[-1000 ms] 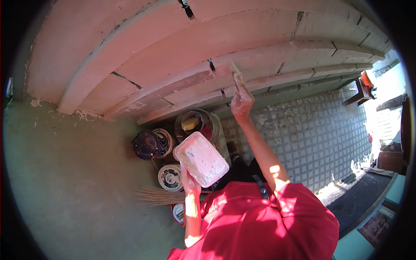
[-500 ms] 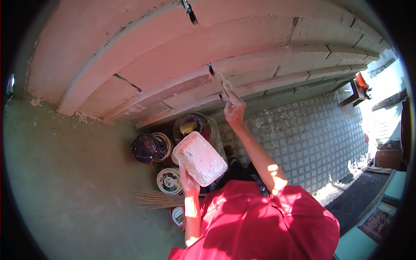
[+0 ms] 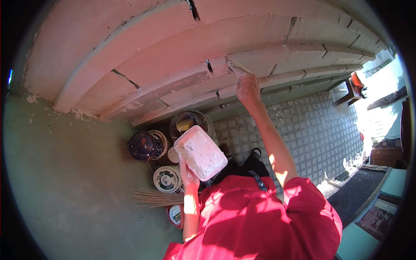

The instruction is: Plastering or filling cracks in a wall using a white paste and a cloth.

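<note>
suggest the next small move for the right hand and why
Perhaps draw the flat tool in the right hand leftward along the wall toward the dark gap: the tool sits just right of that gap, which looks unfilled, and the left hand holds a paste-smeared tray.

A dark, paint-spotted bucket (image 3: 141,146) stands touching a white pail (image 3: 161,143) with dark streaks. Near them, a large round tub (image 3: 209,125) is partly hidden, with a yellow lump (image 3: 185,125) inside it. Below the pail sits a white round container (image 3: 167,179) blotched with black. A broom (image 3: 157,198) of thin brown sticks lies just beside it, and a smaller red-and-white container (image 3: 175,215) is at its lower side. Patterned grey tiles cover the floor (image 3: 307,134). Toward the bright right side stand a wooden stool (image 3: 346,96), an orange thing (image 3: 356,79) at its top, and a brown box (image 3: 385,157).
</note>
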